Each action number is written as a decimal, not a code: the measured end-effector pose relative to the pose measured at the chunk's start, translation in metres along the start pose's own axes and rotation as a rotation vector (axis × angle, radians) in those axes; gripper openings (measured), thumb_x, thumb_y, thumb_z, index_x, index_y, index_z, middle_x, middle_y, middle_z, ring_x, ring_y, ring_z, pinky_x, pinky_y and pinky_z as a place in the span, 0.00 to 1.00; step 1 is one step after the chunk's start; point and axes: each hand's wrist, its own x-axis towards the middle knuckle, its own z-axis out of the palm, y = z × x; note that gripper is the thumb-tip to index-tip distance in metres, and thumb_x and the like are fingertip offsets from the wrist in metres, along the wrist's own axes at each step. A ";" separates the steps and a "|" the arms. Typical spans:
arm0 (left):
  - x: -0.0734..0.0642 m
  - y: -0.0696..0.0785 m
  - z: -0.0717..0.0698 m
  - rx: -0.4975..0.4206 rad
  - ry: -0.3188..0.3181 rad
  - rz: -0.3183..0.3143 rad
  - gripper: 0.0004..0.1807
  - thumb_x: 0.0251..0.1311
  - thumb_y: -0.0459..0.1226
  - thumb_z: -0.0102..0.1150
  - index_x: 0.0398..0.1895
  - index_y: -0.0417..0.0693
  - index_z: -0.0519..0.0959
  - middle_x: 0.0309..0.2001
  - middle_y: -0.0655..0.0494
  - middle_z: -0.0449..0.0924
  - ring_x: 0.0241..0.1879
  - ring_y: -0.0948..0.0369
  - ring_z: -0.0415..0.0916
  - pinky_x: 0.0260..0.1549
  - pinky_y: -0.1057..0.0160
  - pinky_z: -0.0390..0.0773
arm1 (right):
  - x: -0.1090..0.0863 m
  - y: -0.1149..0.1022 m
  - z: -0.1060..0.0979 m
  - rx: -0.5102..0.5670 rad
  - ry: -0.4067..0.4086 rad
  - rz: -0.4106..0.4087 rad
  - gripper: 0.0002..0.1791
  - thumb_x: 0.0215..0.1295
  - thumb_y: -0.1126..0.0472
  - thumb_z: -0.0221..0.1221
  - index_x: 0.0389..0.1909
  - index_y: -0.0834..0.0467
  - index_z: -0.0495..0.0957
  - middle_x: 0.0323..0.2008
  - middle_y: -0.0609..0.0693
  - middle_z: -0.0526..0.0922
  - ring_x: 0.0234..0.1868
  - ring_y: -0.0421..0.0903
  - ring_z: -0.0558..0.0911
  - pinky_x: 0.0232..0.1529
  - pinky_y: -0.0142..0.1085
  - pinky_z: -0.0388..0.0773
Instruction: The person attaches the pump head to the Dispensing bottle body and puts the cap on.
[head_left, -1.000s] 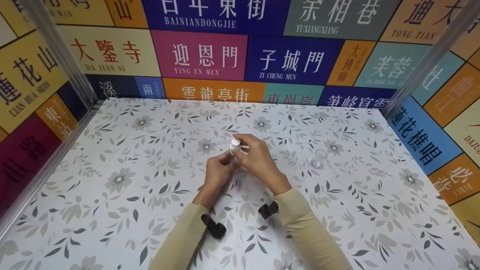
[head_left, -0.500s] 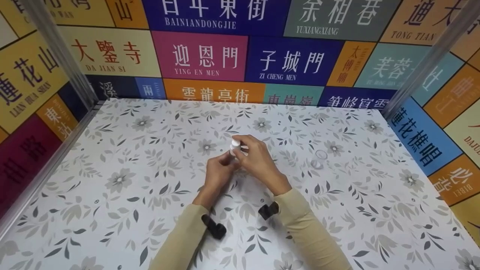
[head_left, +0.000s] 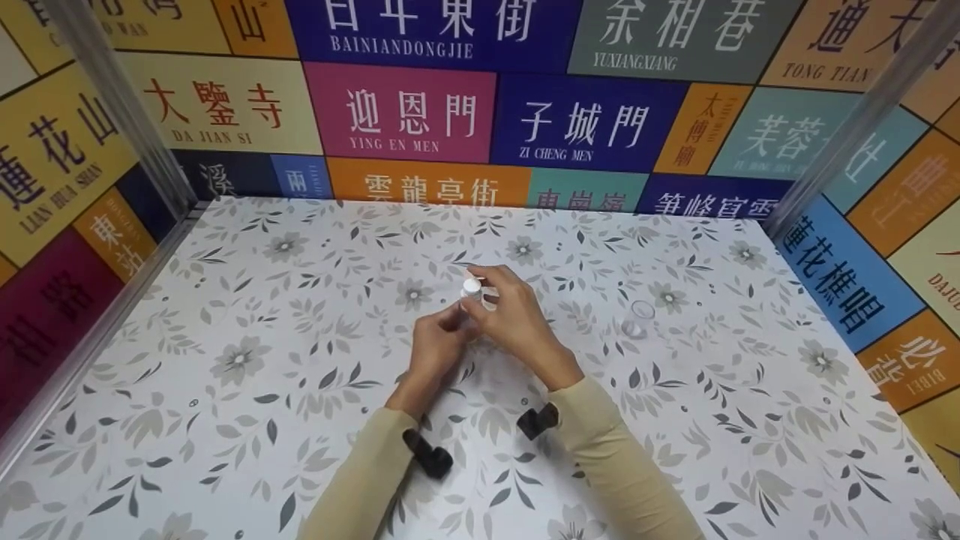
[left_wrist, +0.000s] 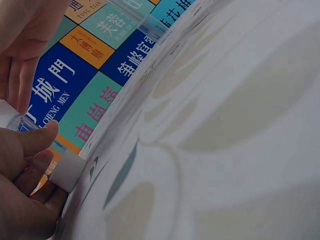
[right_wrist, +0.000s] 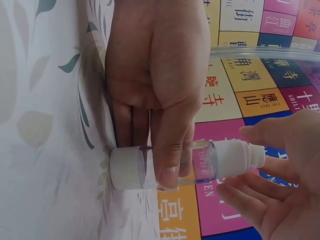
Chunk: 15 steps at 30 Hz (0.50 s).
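A small clear pump bottle (right_wrist: 202, 162) with a white base (right_wrist: 125, 168) and a white pump top (right_wrist: 234, 158) stands upright at the table's middle. My left hand (head_left: 436, 346) grips its clear body, thumb across the front in the right wrist view. Around the pump top, the thumb and fingers of my right hand (head_left: 517, 315) are spread, with slim gaps showing beside the white collar in the right wrist view. The left wrist view shows the white base (left_wrist: 69, 170) at the tabletop, below the left fingers.
A clear, hollow cylindrical piece (head_left: 634, 328) lies on the table to the right of the hands. The flower-patterned tabletop (head_left: 315, 450) runs back to colourful sign-covered walls (head_left: 401, 112), with clear posts (head_left: 142, 112) at the corners.
Half a second ago the right fingers were closer in around the pump top; now they are spread wider. The left hand, bottle and clear piece have kept their places.
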 end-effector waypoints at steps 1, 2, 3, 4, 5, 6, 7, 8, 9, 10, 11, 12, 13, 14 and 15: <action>0.000 0.000 0.000 -0.004 -0.001 0.001 0.26 0.50 0.28 0.70 0.56 0.39 0.81 0.55 0.40 0.82 0.57 0.50 0.82 0.58 0.54 0.80 | 0.000 0.000 0.000 0.011 0.001 0.001 0.24 0.62 0.67 0.65 0.60 0.65 0.76 0.54 0.61 0.80 0.57 0.55 0.82 0.56 0.42 0.83; 0.000 -0.001 0.000 -0.006 -0.001 0.004 0.26 0.50 0.28 0.70 0.56 0.39 0.81 0.55 0.40 0.82 0.57 0.50 0.81 0.58 0.54 0.80 | 0.000 0.000 0.000 0.018 0.003 0.001 0.23 0.63 0.67 0.65 0.59 0.65 0.77 0.54 0.61 0.80 0.57 0.55 0.82 0.56 0.42 0.83; 0.001 -0.001 0.000 -0.006 -0.002 0.007 0.26 0.50 0.28 0.69 0.56 0.39 0.80 0.55 0.40 0.82 0.56 0.51 0.82 0.57 0.54 0.80 | 0.000 0.000 0.000 0.026 0.003 0.000 0.23 0.63 0.68 0.65 0.59 0.65 0.77 0.54 0.61 0.80 0.57 0.55 0.82 0.56 0.42 0.83; 0.000 -0.001 0.001 -0.003 -0.003 0.010 0.26 0.50 0.28 0.69 0.56 0.39 0.80 0.55 0.40 0.82 0.56 0.51 0.82 0.57 0.55 0.81 | 0.000 0.001 0.000 0.033 0.004 -0.003 0.22 0.63 0.68 0.64 0.58 0.65 0.78 0.54 0.61 0.81 0.56 0.55 0.82 0.56 0.43 0.83; 0.000 -0.001 0.000 -0.003 -0.003 0.011 0.26 0.50 0.27 0.69 0.56 0.39 0.80 0.55 0.40 0.82 0.56 0.51 0.82 0.57 0.55 0.81 | 0.000 0.001 0.000 0.040 0.005 -0.009 0.21 0.63 0.69 0.64 0.57 0.65 0.78 0.53 0.61 0.81 0.56 0.55 0.82 0.55 0.43 0.83; 0.000 0.000 0.000 0.003 -0.004 0.014 0.26 0.51 0.28 0.68 0.57 0.39 0.80 0.55 0.41 0.82 0.55 0.52 0.82 0.57 0.55 0.81 | 0.000 0.002 0.000 0.046 0.004 -0.014 0.20 0.63 0.69 0.63 0.57 0.66 0.78 0.53 0.61 0.81 0.56 0.55 0.82 0.55 0.44 0.84; 0.000 0.000 0.000 0.004 -0.004 0.015 0.25 0.51 0.28 0.68 0.57 0.39 0.80 0.55 0.41 0.83 0.54 0.52 0.82 0.56 0.55 0.81 | 0.000 0.002 0.001 0.049 0.003 -0.018 0.19 0.63 0.70 0.63 0.56 0.66 0.79 0.52 0.61 0.82 0.55 0.56 0.82 0.55 0.44 0.84; 0.000 0.000 0.000 0.010 -0.003 0.017 0.25 0.51 0.28 0.69 0.57 0.39 0.80 0.55 0.41 0.83 0.54 0.53 0.82 0.56 0.55 0.81 | 0.000 0.002 0.001 0.052 0.005 -0.020 0.19 0.63 0.70 0.63 0.55 0.66 0.79 0.51 0.61 0.82 0.55 0.56 0.83 0.55 0.45 0.84; 0.000 0.001 0.000 0.010 -0.003 0.016 0.25 0.52 0.29 0.69 0.57 0.39 0.81 0.54 0.41 0.83 0.53 0.53 0.83 0.55 0.55 0.82 | 0.001 0.003 0.001 0.057 0.008 -0.025 0.18 0.63 0.70 0.63 0.55 0.65 0.80 0.50 0.61 0.82 0.54 0.56 0.83 0.54 0.45 0.84; 0.000 0.001 -0.001 0.009 -0.004 0.013 0.25 0.52 0.29 0.69 0.57 0.39 0.81 0.55 0.41 0.83 0.53 0.53 0.83 0.55 0.55 0.81 | 0.001 0.003 0.001 0.059 0.012 -0.031 0.18 0.63 0.71 0.63 0.54 0.66 0.80 0.49 0.61 0.82 0.54 0.56 0.83 0.54 0.46 0.84; 0.000 0.002 -0.001 0.006 -0.004 0.011 0.25 0.52 0.29 0.69 0.57 0.40 0.81 0.54 0.42 0.83 0.53 0.53 0.83 0.55 0.55 0.81 | 0.001 0.003 0.002 0.061 0.016 -0.031 0.18 0.62 0.71 0.63 0.54 0.66 0.80 0.49 0.61 0.82 0.54 0.56 0.83 0.54 0.46 0.84; 0.000 0.002 -0.001 0.006 -0.006 0.009 0.25 0.52 0.30 0.70 0.57 0.40 0.81 0.54 0.42 0.83 0.53 0.53 0.83 0.56 0.55 0.81 | 0.001 0.003 0.002 0.061 0.021 -0.032 0.18 0.62 0.71 0.63 0.53 0.66 0.80 0.48 0.61 0.83 0.53 0.56 0.83 0.54 0.46 0.84; 0.000 0.002 -0.001 0.005 -0.007 0.005 0.25 0.52 0.30 0.70 0.57 0.40 0.81 0.55 0.42 0.83 0.54 0.52 0.83 0.57 0.55 0.81 | 0.001 0.003 0.002 0.062 0.025 -0.032 0.17 0.62 0.71 0.64 0.53 0.66 0.80 0.48 0.61 0.83 0.53 0.56 0.83 0.53 0.46 0.84; 0.000 0.002 -0.001 -0.002 -0.012 0.000 0.25 0.52 0.30 0.70 0.57 0.41 0.81 0.55 0.42 0.83 0.55 0.52 0.82 0.57 0.55 0.81 | 0.000 0.003 0.002 0.063 0.027 -0.028 0.17 0.62 0.71 0.64 0.53 0.66 0.80 0.48 0.61 0.83 0.53 0.55 0.84 0.53 0.44 0.84; 0.000 0.001 -0.002 -0.010 -0.015 -0.002 0.25 0.52 0.31 0.70 0.57 0.41 0.81 0.55 0.42 0.83 0.56 0.52 0.82 0.57 0.55 0.80 | 0.000 0.003 0.003 0.063 0.029 -0.026 0.17 0.62 0.71 0.64 0.53 0.66 0.80 0.48 0.61 0.83 0.53 0.55 0.84 0.53 0.43 0.84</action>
